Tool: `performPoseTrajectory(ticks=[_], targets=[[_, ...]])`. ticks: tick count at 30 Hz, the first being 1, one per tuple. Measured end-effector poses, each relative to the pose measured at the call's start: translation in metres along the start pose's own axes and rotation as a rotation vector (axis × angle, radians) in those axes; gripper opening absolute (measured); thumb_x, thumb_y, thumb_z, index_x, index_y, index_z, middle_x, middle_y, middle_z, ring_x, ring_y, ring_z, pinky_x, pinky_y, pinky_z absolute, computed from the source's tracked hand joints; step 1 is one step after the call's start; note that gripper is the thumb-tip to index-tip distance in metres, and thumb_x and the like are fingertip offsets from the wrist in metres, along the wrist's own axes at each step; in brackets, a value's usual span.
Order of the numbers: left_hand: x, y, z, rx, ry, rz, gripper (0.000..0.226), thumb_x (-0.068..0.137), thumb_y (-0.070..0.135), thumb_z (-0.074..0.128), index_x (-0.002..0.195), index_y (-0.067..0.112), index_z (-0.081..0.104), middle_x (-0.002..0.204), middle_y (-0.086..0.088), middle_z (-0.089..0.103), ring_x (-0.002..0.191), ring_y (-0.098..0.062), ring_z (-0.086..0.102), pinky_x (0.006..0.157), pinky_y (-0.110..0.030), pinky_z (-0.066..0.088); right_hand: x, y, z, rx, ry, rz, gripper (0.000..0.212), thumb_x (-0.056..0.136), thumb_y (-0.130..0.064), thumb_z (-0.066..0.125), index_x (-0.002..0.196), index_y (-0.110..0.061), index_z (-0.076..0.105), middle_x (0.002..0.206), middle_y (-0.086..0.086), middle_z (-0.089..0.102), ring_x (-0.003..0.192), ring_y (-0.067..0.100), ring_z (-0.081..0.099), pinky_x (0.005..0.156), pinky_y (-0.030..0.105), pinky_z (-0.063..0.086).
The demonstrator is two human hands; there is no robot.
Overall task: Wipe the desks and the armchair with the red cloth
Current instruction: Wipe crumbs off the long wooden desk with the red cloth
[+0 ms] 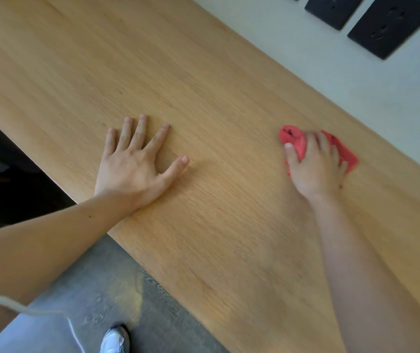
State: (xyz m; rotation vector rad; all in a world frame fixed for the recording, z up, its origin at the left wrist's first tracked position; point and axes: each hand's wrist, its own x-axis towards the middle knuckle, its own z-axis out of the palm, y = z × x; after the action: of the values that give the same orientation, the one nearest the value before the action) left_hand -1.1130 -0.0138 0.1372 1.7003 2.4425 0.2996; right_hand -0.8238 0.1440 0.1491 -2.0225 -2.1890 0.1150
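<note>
A light wooden desk (204, 85) runs diagonally across the view. My right hand (313, 166) presses the crumpled red cloth (295, 141) onto the desk near its far edge; the cloth sticks out past my fingers on both sides. My left hand (135, 164) lies flat on the desk with fingers spread, holding nothing, close to the near edge. The armchair is not in view.
A pale wall (331, 72) borders the desk's far edge, with black socket plates (390, 24) at the top right. Below the near edge are grey floor (132, 289), my shoe (114, 340) and a dark space (5, 169) under the desk at left.
</note>
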Motion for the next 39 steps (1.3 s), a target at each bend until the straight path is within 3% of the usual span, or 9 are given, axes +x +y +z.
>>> performPoseTrajectory(ticks=[4, 7, 10, 12, 15, 20, 30, 36, 39], targets=[[0.0, 0.003, -0.002, -0.005, -0.015, -0.001, 0.09, 0.083, 0.087, 0.004, 0.158, 0.039, 0.013, 0.169, -0.004, 0.004, 0.155, -0.023, -0.006, 0.124, -0.049, -0.002, 0.008, 0.035, -0.017, 0.235, 0.113, 0.057, 0.04, 0.098, -0.04, 0.049, 0.116, -0.006, 0.059, 0.115, 0.024, 0.064, 0.106, 0.043, 0.059, 0.092, 0.047, 0.048], [-0.001, 0.004, -0.003, -0.006, -0.013, 0.003, 0.089, 0.084, 0.086, 0.004, 0.159, 0.039, 0.013, 0.169, -0.005, 0.004, 0.155, -0.023, -0.007, 0.124, -0.049, -0.002, -0.023, 0.031, -0.043, 0.573, 0.255, 0.096, 0.026, 0.099, -0.036, 0.046, 0.117, -0.025, 0.061, 0.087, 0.001, 0.068, 0.073, 0.014, 0.062, 0.074, 0.021, 0.047], [-0.001, 0.004, -0.002, -0.019, -0.014, 0.004, 0.088, 0.084, 0.086, 0.005, 0.159, 0.039, 0.011, 0.169, -0.004, 0.002, 0.155, -0.023, -0.008, 0.124, -0.048, -0.003, -0.089, 0.027, -0.062, 0.638, 0.287, 0.122, 0.02, 0.099, -0.05, 0.041, 0.107, -0.042, 0.058, 0.069, -0.013, 0.064, 0.057, 0.004, 0.059, 0.059, 0.027, 0.05], [-0.001, 0.004, -0.002, -0.019, -0.015, 0.012, 0.089, 0.084, 0.087, 0.004, 0.159, 0.039, 0.011, 0.169, -0.004, 0.002, 0.155, -0.022, -0.009, 0.124, -0.048, -0.004, -0.139, 0.024, -0.059, 0.596, 0.135, 0.121, 0.032, 0.094, -0.066, 0.038, 0.11, -0.046, 0.056, 0.081, -0.014, 0.07, 0.072, 0.005, 0.065, 0.065, 0.039, 0.053], [0.0, 0.003, -0.001, -0.017, -0.005, 0.006, 0.088, 0.084, 0.086, 0.004, 0.159, 0.039, 0.012, 0.169, -0.004, 0.003, 0.155, -0.023, -0.007, 0.124, -0.048, -0.002, -0.203, 0.009, -0.036, 0.346, -0.099, -0.034, 0.055, 0.093, -0.069, 0.027, 0.138, -0.045, 0.048, 0.143, 0.009, 0.057, 0.131, 0.037, 0.051, 0.109, 0.06, 0.037], [0.0, 0.003, -0.001, -0.009, -0.008, 0.001, 0.088, 0.084, 0.086, 0.003, 0.159, 0.04, 0.011, 0.169, -0.003, 0.002, 0.155, -0.021, -0.008, 0.124, -0.047, -0.003, -0.203, -0.012, -0.02, 0.019, -0.25, -0.142, 0.067, 0.093, -0.074, 0.006, 0.151, -0.047, 0.027, 0.167, 0.004, 0.014, 0.148, 0.047, 0.016, 0.115, 0.068, 0.018], [-0.001, 0.004, -0.001, -0.009, -0.006, -0.006, 0.087, 0.086, 0.085, 0.006, 0.158, 0.038, 0.014, 0.169, -0.003, 0.003, 0.155, -0.021, -0.007, 0.124, -0.047, -0.003, -0.084, -0.045, 0.0, -0.05, -0.164, -0.203, 0.076, 0.087, -0.078, 0.014, 0.154, -0.041, 0.017, 0.165, 0.024, 0.0, 0.149, 0.046, 0.011, 0.121, 0.06, 0.009], [-0.001, 0.005, -0.003, 0.005, -0.014, -0.006, 0.086, 0.086, 0.084, 0.005, 0.158, 0.038, 0.015, 0.169, -0.003, 0.004, 0.155, -0.022, -0.006, 0.124, -0.047, -0.001, -0.028, -0.08, 0.009, 0.103, 0.013, -0.278, 0.048, 0.098, -0.05, 0.049, 0.137, -0.023, 0.056, 0.152, 0.015, 0.044, 0.138, 0.036, 0.04, 0.112, 0.049, 0.03], [-0.002, 0.006, -0.006, 0.008, -0.029, 0.003, 0.085, 0.087, 0.082, 0.003, 0.159, 0.037, 0.015, 0.169, -0.004, 0.004, 0.155, -0.022, -0.006, 0.124, -0.047, -0.002, -0.015, -0.08, -0.002, 0.469, 0.085, -0.189, 0.031, 0.097, -0.039, 0.057, 0.115, -0.016, 0.066, 0.108, 0.002, 0.071, 0.103, 0.017, 0.065, 0.093, 0.037, 0.047]])
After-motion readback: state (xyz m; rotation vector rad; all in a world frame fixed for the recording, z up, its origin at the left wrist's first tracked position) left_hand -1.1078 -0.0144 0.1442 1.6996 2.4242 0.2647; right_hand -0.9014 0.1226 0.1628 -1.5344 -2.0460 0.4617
